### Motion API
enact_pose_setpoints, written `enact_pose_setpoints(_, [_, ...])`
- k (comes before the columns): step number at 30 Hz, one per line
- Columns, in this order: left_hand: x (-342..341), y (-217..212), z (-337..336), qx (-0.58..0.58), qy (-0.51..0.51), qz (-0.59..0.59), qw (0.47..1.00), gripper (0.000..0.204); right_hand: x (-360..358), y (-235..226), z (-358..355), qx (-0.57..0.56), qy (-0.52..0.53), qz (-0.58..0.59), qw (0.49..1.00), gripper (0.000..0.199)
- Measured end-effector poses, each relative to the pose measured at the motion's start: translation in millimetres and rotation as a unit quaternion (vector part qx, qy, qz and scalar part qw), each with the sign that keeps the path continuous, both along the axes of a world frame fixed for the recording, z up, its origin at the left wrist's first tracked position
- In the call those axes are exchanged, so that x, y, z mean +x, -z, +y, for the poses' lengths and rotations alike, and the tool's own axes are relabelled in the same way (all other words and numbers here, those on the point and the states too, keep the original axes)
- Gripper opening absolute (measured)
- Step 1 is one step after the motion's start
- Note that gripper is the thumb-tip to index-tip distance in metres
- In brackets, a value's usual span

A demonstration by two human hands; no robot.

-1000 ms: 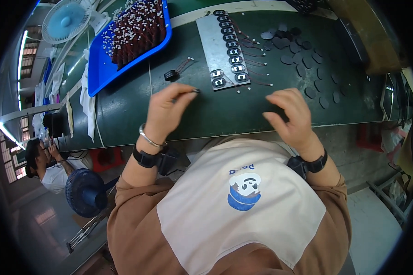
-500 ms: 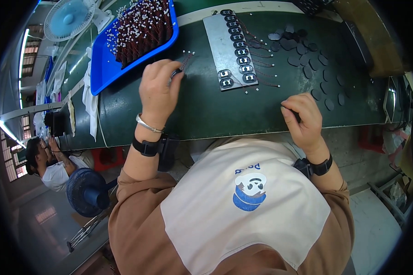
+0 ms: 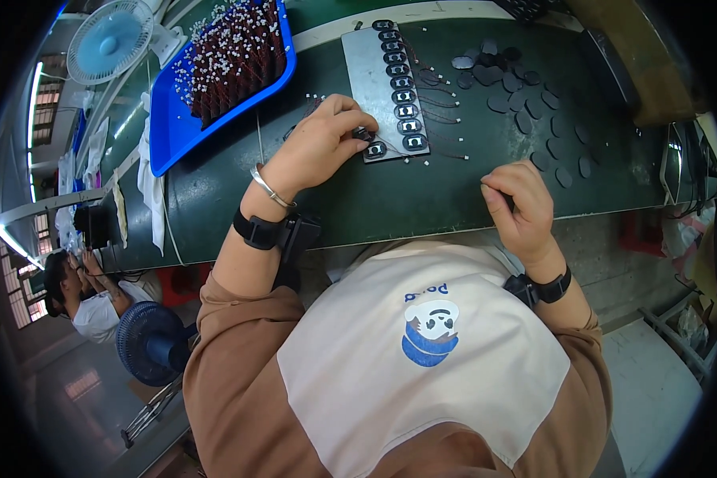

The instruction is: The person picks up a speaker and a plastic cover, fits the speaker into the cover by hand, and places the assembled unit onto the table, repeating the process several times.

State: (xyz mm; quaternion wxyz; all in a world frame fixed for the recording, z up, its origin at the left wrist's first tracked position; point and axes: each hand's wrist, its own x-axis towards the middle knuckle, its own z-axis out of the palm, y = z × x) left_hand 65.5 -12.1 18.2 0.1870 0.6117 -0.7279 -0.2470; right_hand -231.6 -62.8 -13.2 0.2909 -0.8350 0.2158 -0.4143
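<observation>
At the near left end of a grey metal plate (image 3: 364, 72), my left hand (image 3: 319, 145) pinches a small black oval speaker (image 3: 362, 134) between thumb and fingers. Just below those fingertips another such speaker (image 3: 375, 149) lies on the plate. Down the plate's right side runs a row of several speakers (image 3: 406, 96), their thin dark red wires (image 3: 442, 102) trailing right to small white connectors. My right hand (image 3: 523, 205) hovers over the table's near edge with fingers curled and thumb against the index finger; what it may hold cannot be made out.
Bundles of wired parts with white connectors fill a blue tray (image 3: 167, 153) at the far left. Several black oval pads (image 3: 523, 121) lie scattered to the plate's right. Loose wires (image 3: 312, 102) show behind my left hand. A white fan (image 3: 111, 40) stands beyond the tray; another person (image 3: 99, 311) sits at left.
My left hand has moved right, from beside the blue tray to the plate's near left end, and now grips a speaker there. The right hand has barely moved.
</observation>
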Motion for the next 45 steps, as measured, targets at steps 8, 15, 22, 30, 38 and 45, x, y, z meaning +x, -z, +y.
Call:
enact_pose_setpoints(8, [-26, 4, 17, 0.057, -0.171, 0.172, 0.968, 0.02, -1, -1, 1, -0.004, -0.008, -0.003, 1.0, 0.015])
enact_pose_setpoints(15, [-72, -10, 20, 0.183, -0.12, 0.502, 0.837, 0.018, 23, -29, 8, -0.02, -0.033, -0.037, 0.999, 0.035])
enact_pose_setpoints(22, [-83, -2, 19, 0.232, -0.111, 0.509, 0.822, 0.019, 15, -17, 20, 0.08, -0.009, 0.048, 0.996, 0.03])
enact_pose_setpoints(30, [-85, 3, 20, 0.288, -0.085, 0.524, 0.797, 0.02, 11, -16, 12, -0.029, -0.048, 0.044, 0.997, 0.02])
enact_pose_setpoints(38, [-88, 12, 24, 0.285, -0.077, 0.63, 0.718, 0.018, 11, -12, 14, -0.036, -0.05, 0.005, 0.998, 0.017])
enact_pose_setpoints(45, [-90, 14, 22, 0.338, -0.096, 0.671, 0.652, 0.017, 7, -14, 13, -0.143, -0.05, 0.009, 0.988, 0.022])
